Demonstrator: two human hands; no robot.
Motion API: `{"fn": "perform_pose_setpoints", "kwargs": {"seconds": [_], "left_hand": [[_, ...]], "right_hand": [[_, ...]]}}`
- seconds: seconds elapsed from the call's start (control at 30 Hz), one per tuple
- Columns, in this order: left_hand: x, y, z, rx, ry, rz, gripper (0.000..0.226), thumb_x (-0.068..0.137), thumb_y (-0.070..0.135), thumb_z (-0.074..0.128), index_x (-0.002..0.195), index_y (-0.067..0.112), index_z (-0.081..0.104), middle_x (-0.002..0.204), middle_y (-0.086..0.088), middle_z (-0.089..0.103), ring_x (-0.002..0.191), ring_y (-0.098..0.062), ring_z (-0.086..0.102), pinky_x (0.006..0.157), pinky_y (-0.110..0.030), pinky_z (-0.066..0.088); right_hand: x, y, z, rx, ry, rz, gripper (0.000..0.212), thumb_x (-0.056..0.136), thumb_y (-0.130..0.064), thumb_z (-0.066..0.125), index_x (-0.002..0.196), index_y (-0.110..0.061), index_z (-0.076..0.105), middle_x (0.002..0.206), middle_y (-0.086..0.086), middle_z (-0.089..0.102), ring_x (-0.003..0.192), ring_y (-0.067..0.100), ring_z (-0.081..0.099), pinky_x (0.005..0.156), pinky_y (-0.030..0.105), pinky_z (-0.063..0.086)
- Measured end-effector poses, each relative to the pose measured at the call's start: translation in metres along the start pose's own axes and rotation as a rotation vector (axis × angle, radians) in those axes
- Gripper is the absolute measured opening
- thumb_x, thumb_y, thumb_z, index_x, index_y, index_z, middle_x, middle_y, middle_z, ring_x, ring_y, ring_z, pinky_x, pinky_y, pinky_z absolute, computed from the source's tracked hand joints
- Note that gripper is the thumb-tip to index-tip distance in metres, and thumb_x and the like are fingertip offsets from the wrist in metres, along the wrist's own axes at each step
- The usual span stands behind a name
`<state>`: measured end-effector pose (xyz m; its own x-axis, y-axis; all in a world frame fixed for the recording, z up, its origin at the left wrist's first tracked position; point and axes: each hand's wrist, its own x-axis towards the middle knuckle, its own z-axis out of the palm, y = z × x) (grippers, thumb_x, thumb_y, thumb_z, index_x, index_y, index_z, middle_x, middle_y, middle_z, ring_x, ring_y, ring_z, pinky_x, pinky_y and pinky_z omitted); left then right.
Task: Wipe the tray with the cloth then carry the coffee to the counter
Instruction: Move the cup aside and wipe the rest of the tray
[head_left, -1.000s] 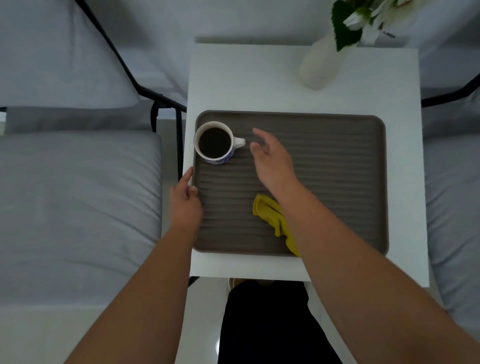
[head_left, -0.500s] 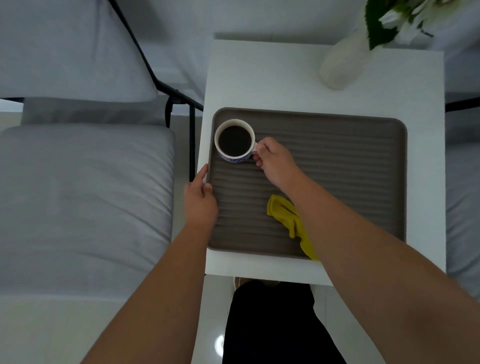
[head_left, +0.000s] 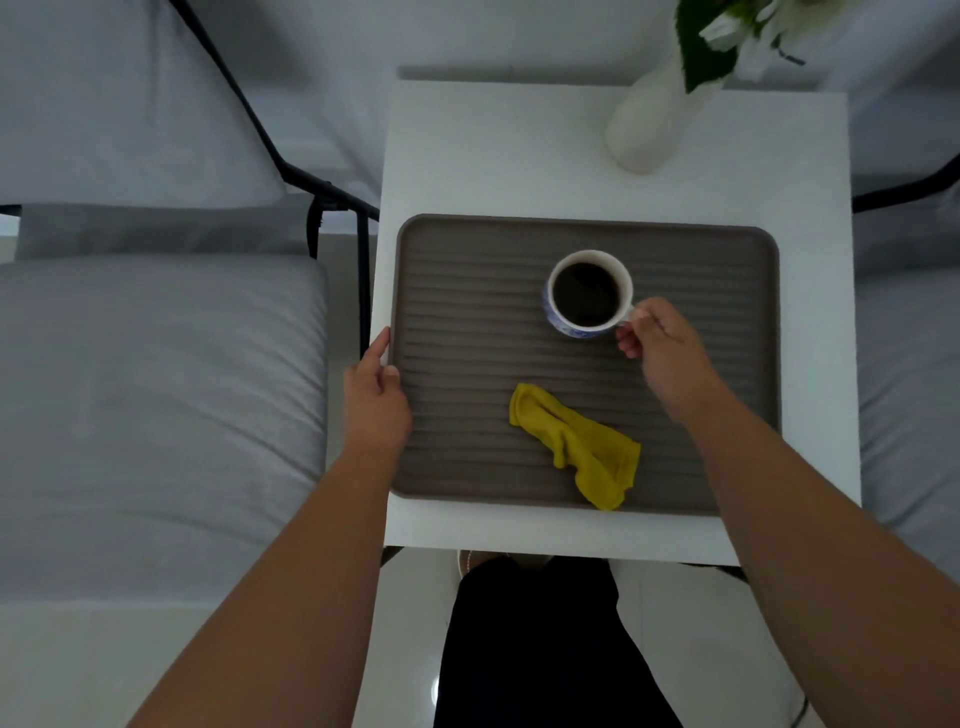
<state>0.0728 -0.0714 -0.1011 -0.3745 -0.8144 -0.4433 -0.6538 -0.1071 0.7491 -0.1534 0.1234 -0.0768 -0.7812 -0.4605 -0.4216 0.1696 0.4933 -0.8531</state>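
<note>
One cup of coffee (head_left: 588, 295) is now seen over the middle of the ridged tray (head_left: 467, 291), whereas half a second ago it stood at the tray's far left corner. Its handle is pinched by the curled fingers of the right hand (head_left: 662, 348), just right of the cup. The tray's left rim is gripped by the left hand (head_left: 375, 397). The yellow cloth (head_left: 576, 444) is left crumpled on the tray, nearer than the cup.

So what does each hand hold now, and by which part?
The right hand pinches the coffee cup by its handle. The left hand grips the left rim of the tray.
</note>
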Motion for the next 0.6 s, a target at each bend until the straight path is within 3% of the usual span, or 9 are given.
{"fn": "perform_pose_setpoints", "kwargs": {"seconds": [0.1,0.27,0.4,0.5,0.6], "left_hand": [[0.001,-0.002,-0.001,0.021,0.01,-0.001,0.048,0.102,0.016,0.033,0.142,0.04,0.041,0.123,-0.025,0.051,0.088,-0.021,0.056,0.091,-0.029,0.05],[0.0,0.001,-0.001,0.051,0.022,0.011,0.049,0.102,0.013,0.033,0.142,0.039,0.042,0.116,-0.023,0.052,0.075,-0.008,0.051,0.083,-0.026,0.051],[-0.005,0.007,0.001,0.084,0.025,0.041,0.049,0.101,0.007,0.032,0.144,0.03,0.043,0.085,-0.002,0.053,0.062,-0.005,0.046,0.059,-0.005,0.042],[-0.006,0.009,0.001,0.106,0.031,0.047,0.05,0.101,0.008,0.033,0.144,0.03,0.042,0.076,0.003,0.048,0.059,-0.005,0.043,0.053,-0.006,0.041],[-0.006,0.009,0.0,0.123,0.024,0.047,0.051,0.1,0.008,0.033,0.144,0.033,0.041,0.078,-0.002,0.049,0.06,-0.007,0.043,0.053,-0.008,0.041]], "right_hand": [[-0.008,0.012,-0.03,-0.009,0.067,0.031,0.029,0.099,-0.012,0.037,0.076,-0.024,0.051,0.075,-0.001,0.056,0.065,0.004,0.051,0.066,0.022,0.042],[-0.015,0.027,-0.066,-0.041,0.125,0.075,0.03,0.099,-0.014,0.036,0.076,-0.024,0.052,0.078,-0.001,0.058,0.069,0.01,0.051,0.068,0.025,0.043],[-0.015,0.029,-0.076,-0.03,0.089,0.097,0.027,0.099,-0.013,0.038,0.078,-0.022,0.054,0.081,0.003,0.061,0.07,0.012,0.052,0.068,0.027,0.044],[-0.02,0.027,-0.079,-0.032,0.1,0.095,0.008,0.098,-0.021,0.045,0.094,-0.021,0.052,0.087,0.004,0.063,0.07,0.012,0.055,0.067,0.027,0.046],[-0.042,0.025,-0.072,-0.009,0.327,0.002,0.019,0.095,-0.023,0.053,0.11,-0.025,0.042,0.089,-0.008,0.056,0.076,0.007,0.055,0.073,0.026,0.047]]}}
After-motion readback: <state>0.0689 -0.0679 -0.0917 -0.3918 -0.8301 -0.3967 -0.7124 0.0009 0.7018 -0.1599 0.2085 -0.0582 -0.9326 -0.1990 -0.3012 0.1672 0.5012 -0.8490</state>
